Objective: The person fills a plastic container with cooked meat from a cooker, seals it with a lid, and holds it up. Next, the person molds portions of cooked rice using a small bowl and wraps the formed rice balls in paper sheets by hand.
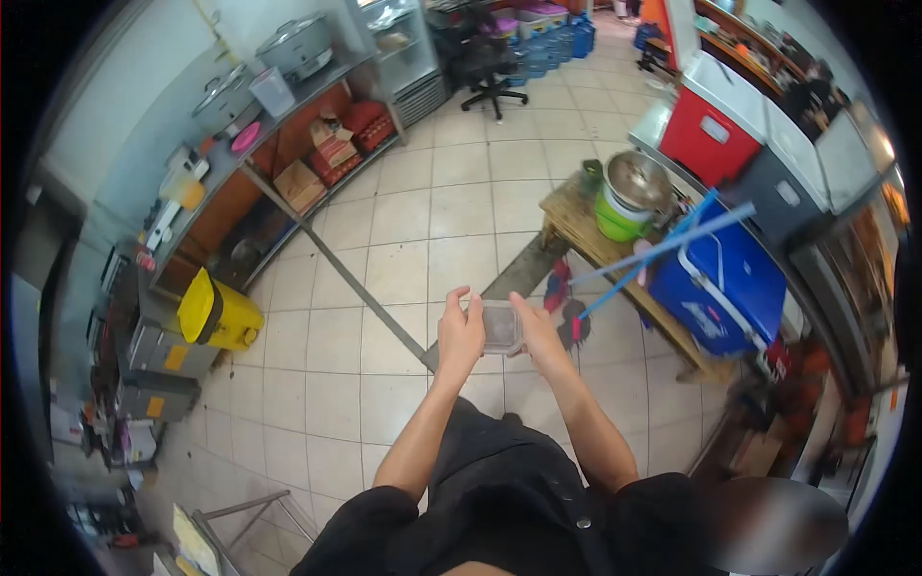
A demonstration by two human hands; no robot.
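Observation:
A small, squarish see-through plastic container (502,327) is held out over the tiled floor, in front of my body. My left hand (463,335) grips its left side, with the thumb along the edge and the fingers curled around it. On the opposite side, my right hand (540,336) clasps it with the thumb near the top corner. The container looks greyish; whether anything is inside I cannot tell. The undersides of both hands are hidden.
A wooden table (569,213) at right bears a metal pot (636,182) and a blue cooler (720,288). Long-handled mops (573,324) lean there. At left are a yellow bin (223,312) and a counter with rice cookers (293,48). An office chair (485,72) stands behind.

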